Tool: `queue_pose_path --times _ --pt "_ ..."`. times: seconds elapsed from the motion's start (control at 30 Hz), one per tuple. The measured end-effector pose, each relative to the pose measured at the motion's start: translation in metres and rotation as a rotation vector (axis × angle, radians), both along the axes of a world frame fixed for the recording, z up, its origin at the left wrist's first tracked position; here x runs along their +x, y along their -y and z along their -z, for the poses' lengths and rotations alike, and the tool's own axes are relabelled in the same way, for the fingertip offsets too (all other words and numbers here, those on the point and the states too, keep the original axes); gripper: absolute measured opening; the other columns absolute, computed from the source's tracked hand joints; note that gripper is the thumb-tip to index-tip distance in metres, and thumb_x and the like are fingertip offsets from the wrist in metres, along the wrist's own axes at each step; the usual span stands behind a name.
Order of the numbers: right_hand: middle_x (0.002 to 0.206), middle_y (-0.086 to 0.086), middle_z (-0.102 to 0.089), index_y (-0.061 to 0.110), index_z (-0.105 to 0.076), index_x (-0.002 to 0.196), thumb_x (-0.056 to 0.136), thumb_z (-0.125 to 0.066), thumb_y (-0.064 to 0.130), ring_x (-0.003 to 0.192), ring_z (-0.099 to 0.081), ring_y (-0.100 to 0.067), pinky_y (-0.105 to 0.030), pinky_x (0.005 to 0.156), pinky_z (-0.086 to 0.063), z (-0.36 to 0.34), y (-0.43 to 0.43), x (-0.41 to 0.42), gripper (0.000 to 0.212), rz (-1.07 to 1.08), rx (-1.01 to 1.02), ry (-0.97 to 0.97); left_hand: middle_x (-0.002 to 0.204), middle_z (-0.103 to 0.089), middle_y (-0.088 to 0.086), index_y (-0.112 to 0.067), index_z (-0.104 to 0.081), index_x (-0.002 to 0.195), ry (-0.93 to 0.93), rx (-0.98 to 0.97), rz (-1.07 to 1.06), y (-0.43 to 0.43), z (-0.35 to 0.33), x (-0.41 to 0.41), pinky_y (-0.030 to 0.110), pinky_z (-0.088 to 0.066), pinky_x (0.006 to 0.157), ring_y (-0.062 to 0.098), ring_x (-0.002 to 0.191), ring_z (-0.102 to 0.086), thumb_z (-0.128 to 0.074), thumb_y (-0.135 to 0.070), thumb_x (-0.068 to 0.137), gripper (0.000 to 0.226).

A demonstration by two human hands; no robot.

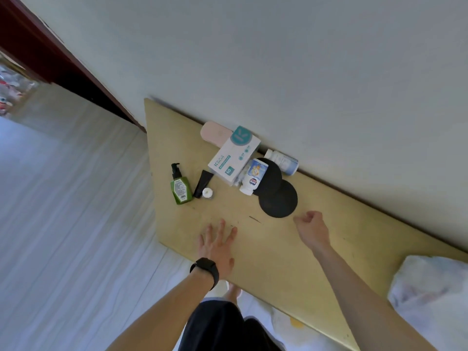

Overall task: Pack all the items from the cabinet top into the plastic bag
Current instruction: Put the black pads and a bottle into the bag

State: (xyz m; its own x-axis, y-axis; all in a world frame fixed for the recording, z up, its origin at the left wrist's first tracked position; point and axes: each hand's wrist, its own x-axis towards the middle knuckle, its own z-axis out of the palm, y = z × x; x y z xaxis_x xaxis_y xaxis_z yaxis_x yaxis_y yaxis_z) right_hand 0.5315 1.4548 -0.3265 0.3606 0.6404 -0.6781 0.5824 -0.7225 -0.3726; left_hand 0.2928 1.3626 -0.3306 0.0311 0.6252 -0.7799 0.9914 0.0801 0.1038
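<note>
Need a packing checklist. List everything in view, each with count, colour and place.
cabinet top: 1, tan, along the wall
green pump bottle: 1, left end
black tube: 1, beside the green bottle
small white cap: 1, by the tube
white-teal box: 1, near the wall
pink case: 1, behind the box
white bottles: 2, right of the box
black discs: 2, overlapping
plastic bag: 1, whitish, right edge
wristband: 1, black, left wrist
left hand: open, empty
right hand: loosely curled, empty
</note>
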Motion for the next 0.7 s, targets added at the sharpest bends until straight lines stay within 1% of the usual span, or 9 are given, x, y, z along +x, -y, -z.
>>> queue_pose_path --times 0.1,0.17,0.23,0.3,0.43,0.53,0.6,0.67,0.7 --pt "0.138 -0.011 -0.049 0.010 -0.036 0.143 0.082 -0.068 0.053 0.122 -0.051 -0.031 -0.045 0.101 -0.045 0.007 -0.018 -0.014 0.081 0.061 0.059 -0.024 0.162 0.022 -0.001 -0.043 0.008 0.153 -0.001 -0.013 0.015 -0.003 0.000 -0.002 0.059 -0.003 0.119 0.037 0.149 0.011 -0.051 -0.040 0.095 0.083" --pt "0.146 -0.013 -0.035 0.012 -0.034 0.144 0.075 -0.068 0.063 0.133 -0.036 -0.035 -0.050 0.106 -0.039 0.012 -0.039 -0.029 0.092 0.033 0.047 0.020 0.162 0.021 -0.002 -0.044 0.007 0.153 0.000 -0.024 0.033 -0.007 0.000 -0.005 0.059 -0.001 0.118 0.035 0.149 0.010 -0.051 -0.040 0.095 0.082" --pt "0.150 -0.012 -0.024 0.014 -0.033 0.144 0.071 -0.068 0.069 0.138 -0.024 -0.035 -0.052 0.104 -0.035 0.014 -0.057 -0.045 0.098 -0.040 -0.005 0.105 0.162 0.020 -0.003 -0.045 0.006 0.153 -0.005 -0.040 0.055 -0.009 -0.001 -0.007 0.060 -0.001 0.118 0.034 0.149 0.008 -0.051 -0.040 0.095 0.081" --pt "0.151 -0.014 -0.022 0.012 -0.031 0.143 0.071 -0.071 0.065 0.139 -0.021 -0.036 -0.053 0.101 -0.035 0.016 -0.067 -0.057 0.098 -0.090 -0.020 0.182 0.162 0.019 -0.005 -0.045 0.005 0.153 -0.004 -0.057 0.050 -0.010 -0.002 -0.008 0.061 0.000 0.118 0.033 0.150 0.008 -0.051 -0.039 0.095 0.080" --pt "0.140 -0.017 -0.036 0.006 -0.036 0.134 0.076 -0.074 0.056 0.129 -0.033 -0.039 -0.051 0.096 -0.041 0.025 -0.068 -0.059 0.085 -0.206 0.025 0.288 0.163 0.018 -0.007 -0.045 0.002 0.153 -0.002 -0.061 0.015 -0.010 -0.003 -0.009 0.061 -0.001 0.117 0.031 0.150 0.007 -0.051 -0.041 0.095 0.079" --pt "0.120 -0.015 -0.057 0.011 -0.042 0.116 0.080 -0.073 0.045 0.111 -0.055 -0.037 -0.048 0.089 -0.048 0.024 -0.057 -0.046 0.059 -0.176 0.038 0.171 0.162 0.019 -0.005 -0.044 0.003 0.153 -0.007 -0.061 0.023 -0.008 -0.001 -0.009 0.062 -0.001 0.117 0.032 0.150 0.008 -0.052 -0.041 0.095 0.080" --pt "0.116 -0.015 -0.062 0.011 -0.042 0.118 0.082 -0.072 0.044 0.104 -0.061 -0.038 -0.042 0.081 -0.049 0.021 -0.041 -0.037 0.058 -0.087 0.003 0.087 0.163 0.018 -0.004 -0.042 0.001 0.153 -0.016 -0.061 0.035 -0.007 -0.001 -0.008 0.061 -0.003 0.117 0.034 0.150 0.006 -0.051 -0.042 0.095 0.079" --pt "0.118 -0.015 -0.062 0.012 -0.044 0.125 0.084 -0.070 0.044 0.104 -0.061 -0.036 -0.039 0.079 -0.050 0.022 -0.019 -0.027 0.059 -0.061 -0.021 0.024 0.164 0.006 0.001 -0.039 -0.009 0.154 0.006 -0.023 0.013 -0.011 -0.002 -0.006 0.057 -0.013 0.117 0.035 0.148 -0.007 -0.048 -0.041 0.095 0.070" --pt "0.120 -0.014 -0.062 0.013 -0.044 0.129 0.085 -0.069 0.044 0.105 -0.061 -0.035 -0.039 0.081 -0.051 0.023 -0.009 -0.021 0.059 -0.070 -0.031 0.003 0.163 -0.008 0.003 -0.035 -0.018 0.152 0.034 0.025 -0.015 -0.016 -0.004 -0.004 0.054 -0.022 0.115 0.033 0.144 -0.020 -0.047 -0.040 0.095 0.064"
